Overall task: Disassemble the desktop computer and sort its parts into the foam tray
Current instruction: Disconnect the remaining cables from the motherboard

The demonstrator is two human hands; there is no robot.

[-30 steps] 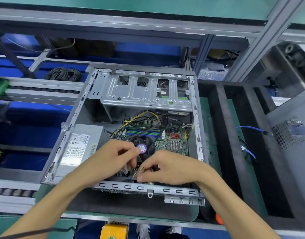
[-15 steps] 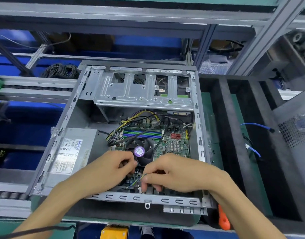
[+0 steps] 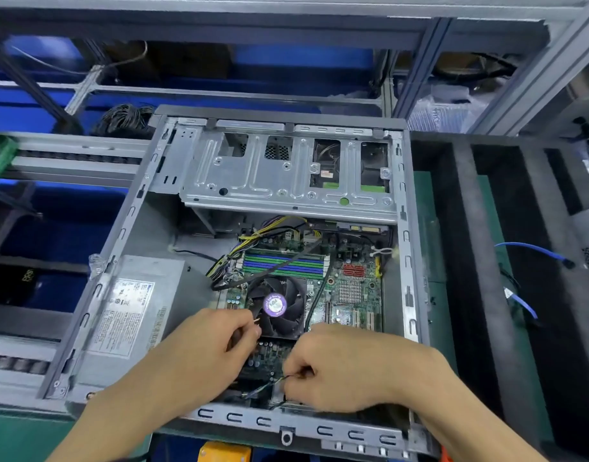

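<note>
Grey steel desktop computer (image 3: 286,181) lies open directly under both hands. Right hand (image 3: 349,368) pinches thin wires (image 3: 269,385); left hand (image 3: 213,345) is curled, contents indiscernible. Foam tray (image 3: 466,261) sits right of them. Risk: yanking wires could damage the connector.

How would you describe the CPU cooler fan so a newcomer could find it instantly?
Start at the open computer case and look down at the green motherboard on its floor. Just below the striped memory slots sits the CPU cooler fan, directly above the left hand. It alone has black blades around a round purple sticker.
</note>
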